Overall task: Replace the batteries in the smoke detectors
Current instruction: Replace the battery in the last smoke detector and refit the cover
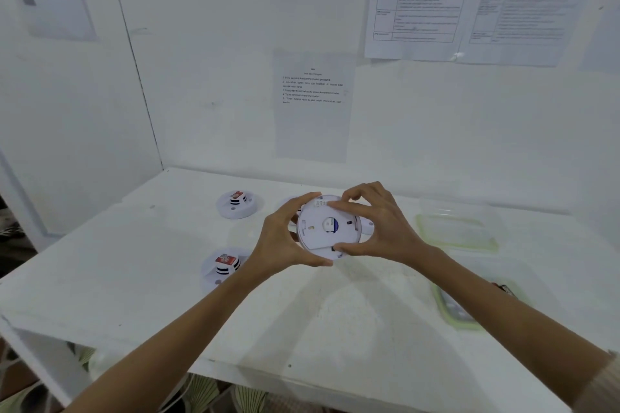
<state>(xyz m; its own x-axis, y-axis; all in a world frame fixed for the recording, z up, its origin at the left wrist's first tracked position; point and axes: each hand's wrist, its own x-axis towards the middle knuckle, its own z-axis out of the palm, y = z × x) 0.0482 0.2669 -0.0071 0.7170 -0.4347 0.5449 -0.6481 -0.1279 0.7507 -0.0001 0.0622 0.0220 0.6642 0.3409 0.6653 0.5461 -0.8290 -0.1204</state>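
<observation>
The smoke detector (322,228) is held up off the bench (335,318), its flat back turned to the camera and clasped between both sets of fingers (339,206). The left hand (281,235) curls round its left rim, fingers over the top edge and thumb under the bottom. The right hand (382,228) pinches the right rim, with the forefinger laid across the upper back and the thumb at the lower edge. This grip suits twisting or prising the back. Whether the battery bay is open, or which battery sits inside, cannot be told.

Just behind the fingers on each side a white shape peeps out, too hidden to name. Out past the left fingers lie two more units face up, a far detector (239,204) and a near detector (224,267), each with a red label on top. Neither shows whether it has been serviced. Beyond the right fingers stands a clear tub (458,228) with a green rim. Nearer the right forearm is a second tub (461,310) with blurred contents.

I judge the job to be mid-way at best, with at least this unit unfinished.
</observation>
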